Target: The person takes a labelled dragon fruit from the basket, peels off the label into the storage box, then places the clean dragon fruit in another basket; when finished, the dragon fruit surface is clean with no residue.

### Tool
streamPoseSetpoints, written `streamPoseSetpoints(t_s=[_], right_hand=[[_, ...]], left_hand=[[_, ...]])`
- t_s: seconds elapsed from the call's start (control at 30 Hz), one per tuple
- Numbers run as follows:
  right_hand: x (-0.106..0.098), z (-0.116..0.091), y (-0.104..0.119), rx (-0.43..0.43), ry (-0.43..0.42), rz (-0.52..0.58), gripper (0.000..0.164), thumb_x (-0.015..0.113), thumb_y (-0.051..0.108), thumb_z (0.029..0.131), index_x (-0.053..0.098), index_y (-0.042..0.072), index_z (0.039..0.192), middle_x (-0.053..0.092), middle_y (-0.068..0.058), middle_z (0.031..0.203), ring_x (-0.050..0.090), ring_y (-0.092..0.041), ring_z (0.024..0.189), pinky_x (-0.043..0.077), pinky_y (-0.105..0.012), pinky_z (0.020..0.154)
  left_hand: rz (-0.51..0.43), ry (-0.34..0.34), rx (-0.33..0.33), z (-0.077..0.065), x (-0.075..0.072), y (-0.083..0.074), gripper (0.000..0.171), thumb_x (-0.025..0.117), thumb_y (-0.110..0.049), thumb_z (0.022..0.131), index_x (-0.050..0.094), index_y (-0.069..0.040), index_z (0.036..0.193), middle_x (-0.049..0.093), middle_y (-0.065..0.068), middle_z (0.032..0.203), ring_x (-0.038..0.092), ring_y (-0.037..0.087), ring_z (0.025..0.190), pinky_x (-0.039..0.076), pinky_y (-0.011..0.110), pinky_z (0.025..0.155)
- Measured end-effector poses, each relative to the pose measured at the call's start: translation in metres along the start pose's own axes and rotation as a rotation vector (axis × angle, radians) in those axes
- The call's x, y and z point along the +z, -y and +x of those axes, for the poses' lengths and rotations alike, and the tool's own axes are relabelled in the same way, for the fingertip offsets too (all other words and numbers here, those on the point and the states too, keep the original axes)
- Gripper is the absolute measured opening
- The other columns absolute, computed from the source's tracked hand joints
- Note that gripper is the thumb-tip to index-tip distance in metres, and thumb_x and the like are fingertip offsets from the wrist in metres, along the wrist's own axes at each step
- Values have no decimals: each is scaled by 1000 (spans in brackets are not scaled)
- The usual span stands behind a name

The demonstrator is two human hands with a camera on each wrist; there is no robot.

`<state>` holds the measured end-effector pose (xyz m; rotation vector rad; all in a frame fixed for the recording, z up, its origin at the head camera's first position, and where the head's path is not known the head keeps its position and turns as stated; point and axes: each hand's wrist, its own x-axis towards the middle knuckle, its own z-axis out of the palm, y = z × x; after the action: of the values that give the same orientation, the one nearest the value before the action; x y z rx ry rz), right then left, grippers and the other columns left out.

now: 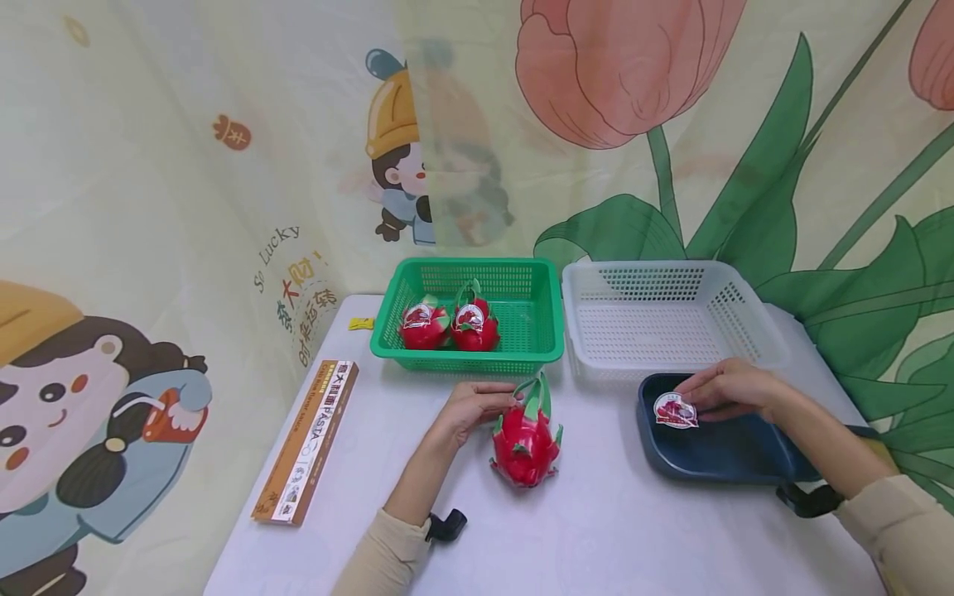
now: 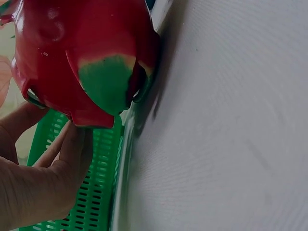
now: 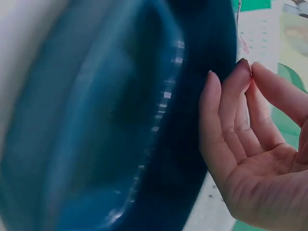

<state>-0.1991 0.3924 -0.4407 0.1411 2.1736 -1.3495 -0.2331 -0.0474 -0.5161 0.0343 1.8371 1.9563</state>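
Observation:
In the head view, my left hand (image 1: 477,408) holds a red dragon fruit (image 1: 525,447) with green leaf tips at its upper left side, over the white table. The left wrist view has the glossy fruit (image 2: 89,43) close up, thumb and fingertips at its end. Over the left end of a dark blue tray (image 1: 708,459), my right hand (image 1: 730,387) pinches a round sticker (image 1: 676,410) with a red fruit picture. Seen in the right wrist view, thumb and forefinger meet on the sticker's thin edge (image 3: 239,24).
Behind my left hand, a green basket (image 1: 469,360) holds two dragon fruits (image 1: 474,329) bearing similar stickers. To its right stands a white basket (image 1: 671,364). An orange-and-white pasta box (image 1: 307,443) lies on the table's left side, and a small yellow packet (image 1: 361,324) lies near the back.

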Motion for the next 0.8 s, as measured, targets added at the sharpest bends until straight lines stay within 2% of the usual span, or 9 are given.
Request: streamPoseSetpoints(t_s=[0.17, 0.57, 0.7, 0.8], right_hand=[[6, 4, -9, 27, 5, -58, 28, 65, 11, 99, 74, -7, 119, 77, -14, 109, 73, -23, 93, 65, -44, 83], [4, 16, -18, 29, 31, -99, 27, 58, 6, 101, 74, -7, 119, 76, -16, 114, 72, -23, 97, 65, -45, 85], [5, 18, -20, 32, 29, -106, 28, 57, 6, 102, 73, -8, 120, 75, -16, 114, 69, -20, 91, 65, -41, 82], [5, 18, -22, 42, 30, -86, 30, 55, 6, 103, 70, -11, 122, 74, -17, 111, 71, -21, 86, 65, -38, 78]], left_hand=[[13, -9, 0, -2, 0, 0, 36, 78, -16, 93, 74, 2, 124, 77, 14, 114, 76, 23, 102, 61, 35, 94], [14, -5, 6, -2, -1, 0, 36, 78, -15, 93, 74, 2, 124, 77, 15, 114, 76, 22, 100, 62, 35, 93], [15, -4, 6, -1, -1, 1, 37, 78, -16, 94, 74, 2, 125, 77, 15, 114, 76, 22, 100, 61, 35, 94], [15, -1, 9, -1, -1, 1, 37, 78, -16, 94, 74, 2, 125, 78, 14, 113, 76, 23, 101, 61, 35, 94]])
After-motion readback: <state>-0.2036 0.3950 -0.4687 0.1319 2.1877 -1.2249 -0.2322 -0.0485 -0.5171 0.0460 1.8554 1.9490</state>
